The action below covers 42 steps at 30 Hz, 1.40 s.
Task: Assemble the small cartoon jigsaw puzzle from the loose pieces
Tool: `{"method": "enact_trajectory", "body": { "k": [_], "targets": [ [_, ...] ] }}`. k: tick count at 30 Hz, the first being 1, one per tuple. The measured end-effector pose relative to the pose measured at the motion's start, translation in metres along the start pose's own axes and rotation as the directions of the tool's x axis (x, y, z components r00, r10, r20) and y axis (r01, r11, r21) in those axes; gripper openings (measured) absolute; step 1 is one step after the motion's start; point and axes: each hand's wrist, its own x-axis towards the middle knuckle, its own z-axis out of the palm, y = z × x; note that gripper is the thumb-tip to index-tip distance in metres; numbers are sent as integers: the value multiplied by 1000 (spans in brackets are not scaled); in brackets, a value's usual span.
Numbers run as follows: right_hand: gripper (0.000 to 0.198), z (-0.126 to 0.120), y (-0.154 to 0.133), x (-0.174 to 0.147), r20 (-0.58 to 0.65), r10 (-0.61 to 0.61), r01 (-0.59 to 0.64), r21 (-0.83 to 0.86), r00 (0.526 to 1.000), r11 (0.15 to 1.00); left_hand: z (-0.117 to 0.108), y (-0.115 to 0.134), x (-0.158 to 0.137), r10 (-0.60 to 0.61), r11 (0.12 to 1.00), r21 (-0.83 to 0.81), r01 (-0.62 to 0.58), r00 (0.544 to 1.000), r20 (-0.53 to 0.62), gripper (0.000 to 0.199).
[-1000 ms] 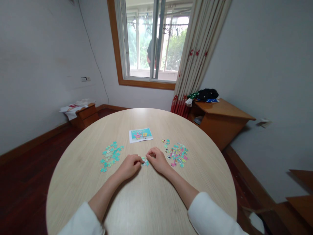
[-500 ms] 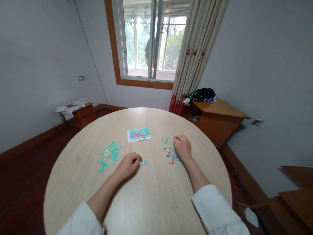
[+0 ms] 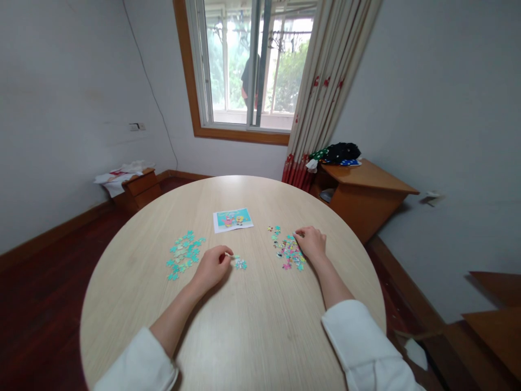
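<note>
My left hand is closed in a pinch on a pale puzzle piece, just above a small joined cluster of teal and white pieces. At the right, a heap of mixed-colour puzzle pieces lies loose on the table. My right hand rests at the upper right edge of that heap, thumb and fingers pinched together on what looks like a small light piece, mostly hidden. Mostly teal and light green pieces lie spread to the left of my left hand.
A printed picture card with cartoon figures lies beyond my hands on the round wooden table. Behind it are a window and a curtain. A brown cabinet with cloths stands at right, a low drawer unit at left.
My left hand has lifted slightly, and the pale piece in its fingers now shows above the cluster. My right hand has shifted a little to the right along the heap. The view has tilted slightly.
</note>
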Motion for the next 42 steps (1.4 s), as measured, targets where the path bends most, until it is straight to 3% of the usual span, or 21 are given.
{"method": "enact_trajectory", "body": {
  "k": [21, 33, 38, 42],
  "targets": [
    [17, 7, 0, 2, 39, 16, -17, 30, 999, 999, -1, -1, 1, -18, 1000, 13, 18, 1000, -3, 23],
    [24, 7, -9, 1, -94, -85, 88, 33, 992, 996, -2, 0, 1, -9, 1000, -1, 9, 1000, -8, 22],
    [25, -1, -18, -3, -159, -49, 85, 227, 986, 970, -1, 0, 1, -17, 998, -54, 15, 999, -32, 21],
    [23, -8, -34, -10, -184, -70, 154, 496, 980, 855, -1, -1, 2, -59, 983, -175, 44, 995, -80, 20]
  ]
}}
